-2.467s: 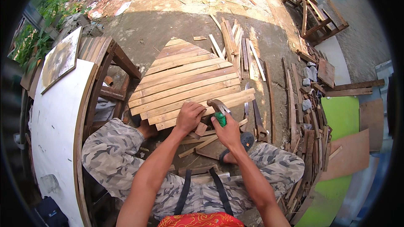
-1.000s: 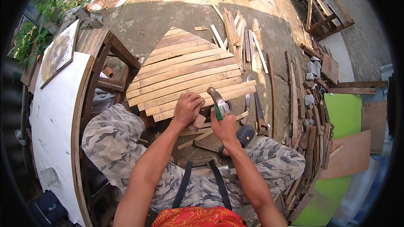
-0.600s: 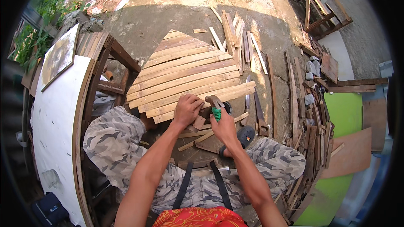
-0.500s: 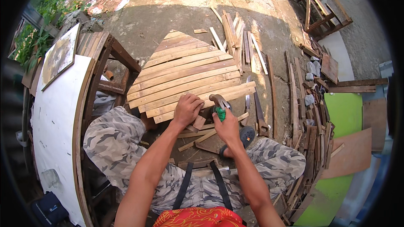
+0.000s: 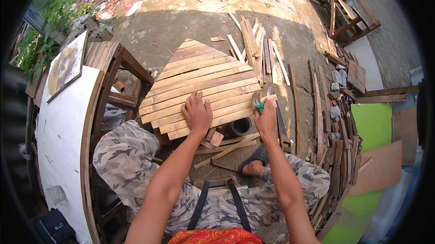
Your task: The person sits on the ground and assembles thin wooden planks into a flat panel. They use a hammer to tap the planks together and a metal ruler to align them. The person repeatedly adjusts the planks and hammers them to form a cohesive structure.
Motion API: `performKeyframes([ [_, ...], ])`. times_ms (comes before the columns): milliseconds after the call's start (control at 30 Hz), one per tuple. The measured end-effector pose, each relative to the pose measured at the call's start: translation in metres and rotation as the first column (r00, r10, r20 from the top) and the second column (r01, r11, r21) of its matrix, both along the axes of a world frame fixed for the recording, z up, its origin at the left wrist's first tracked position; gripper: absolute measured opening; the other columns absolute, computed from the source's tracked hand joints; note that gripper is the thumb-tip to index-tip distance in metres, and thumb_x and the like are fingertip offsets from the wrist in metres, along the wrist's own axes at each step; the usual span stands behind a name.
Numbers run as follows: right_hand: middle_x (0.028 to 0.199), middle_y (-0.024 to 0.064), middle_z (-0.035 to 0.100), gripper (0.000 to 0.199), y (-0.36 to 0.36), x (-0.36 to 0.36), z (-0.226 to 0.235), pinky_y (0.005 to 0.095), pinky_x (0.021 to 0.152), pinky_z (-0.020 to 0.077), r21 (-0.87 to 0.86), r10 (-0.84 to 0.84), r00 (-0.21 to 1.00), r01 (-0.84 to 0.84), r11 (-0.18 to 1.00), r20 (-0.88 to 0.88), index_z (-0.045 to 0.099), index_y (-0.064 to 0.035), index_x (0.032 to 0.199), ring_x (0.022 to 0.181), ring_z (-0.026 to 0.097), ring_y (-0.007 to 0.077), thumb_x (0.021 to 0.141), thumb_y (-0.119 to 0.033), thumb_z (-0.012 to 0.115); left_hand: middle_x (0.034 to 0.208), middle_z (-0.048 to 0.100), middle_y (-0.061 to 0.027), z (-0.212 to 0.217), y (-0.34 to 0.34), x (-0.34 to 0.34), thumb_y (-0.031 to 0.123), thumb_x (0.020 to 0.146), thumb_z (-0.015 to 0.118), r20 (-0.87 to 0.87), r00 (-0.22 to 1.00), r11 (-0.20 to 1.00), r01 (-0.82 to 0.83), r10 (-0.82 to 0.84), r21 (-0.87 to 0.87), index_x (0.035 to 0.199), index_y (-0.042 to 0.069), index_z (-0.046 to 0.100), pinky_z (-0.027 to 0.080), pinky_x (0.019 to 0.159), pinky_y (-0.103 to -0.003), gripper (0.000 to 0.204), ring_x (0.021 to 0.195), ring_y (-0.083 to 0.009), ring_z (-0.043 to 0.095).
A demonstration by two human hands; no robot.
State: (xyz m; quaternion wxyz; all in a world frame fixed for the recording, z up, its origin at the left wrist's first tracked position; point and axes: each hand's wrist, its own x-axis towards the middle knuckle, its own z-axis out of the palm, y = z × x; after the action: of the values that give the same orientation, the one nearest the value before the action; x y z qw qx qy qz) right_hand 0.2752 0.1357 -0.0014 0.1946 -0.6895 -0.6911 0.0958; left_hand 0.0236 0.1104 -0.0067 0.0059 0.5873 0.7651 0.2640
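In the head view, the left hand (image 5: 197,113) lies spread on the pale, tapering wooden-slat panel (image 5: 195,83) ahead of both hands; to its right, the right hand (image 5: 266,120) grips the green-handled metal hammer (image 5: 258,102). Firm left-hand pressure should steady the panel, fingers well clear of the hammer.

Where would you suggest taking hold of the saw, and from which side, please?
The brown handle looks best, coming from the person's side: the saw lies with that end nearest them and its blade pointing away.
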Motion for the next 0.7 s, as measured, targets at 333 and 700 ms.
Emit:
performKeyframes([
  [333,0.149,0.0269,0.049,0.075,-0.017,0.01,-0.01,0.0513,0.119,0.0345,0.038,0.084,0.996,-0.083,0.996,-0.015,0.039,0.0077,0.149,0.141,0.044,0.0427,0.082,-0.002,0.07,0.146,0.045,-0.0146,-0.001,0.003,0.001,0.036,0.1,0.058,-0.144,0.984,0.988,0.09,-0.108,-0.126,0.143,0.006,0.051,0.023,0.113,-0.054,0.053,0.14,-0.0298,0.036],
  [700,0.145,0.03,0.052,0.072,-0.013,0.01,-0.006,0.049,0.118,0.0367,0.019,0.064,0.996,-0.063,0.998,-0.068,0.04,0.0081,0.148,0.14,0.047,0.0421,0.085,-0.007,0.07,0.169,0.001,-0.028,0.03,-0.027,-0.04,0.073,0.092,0.05,0.023,0.961,0.765,0.234,-0.276,-0.6,0.165,0.019,0.018,-0.009,0.114,-0.073,0.096,0.157,-0.0435,-0.007],
])
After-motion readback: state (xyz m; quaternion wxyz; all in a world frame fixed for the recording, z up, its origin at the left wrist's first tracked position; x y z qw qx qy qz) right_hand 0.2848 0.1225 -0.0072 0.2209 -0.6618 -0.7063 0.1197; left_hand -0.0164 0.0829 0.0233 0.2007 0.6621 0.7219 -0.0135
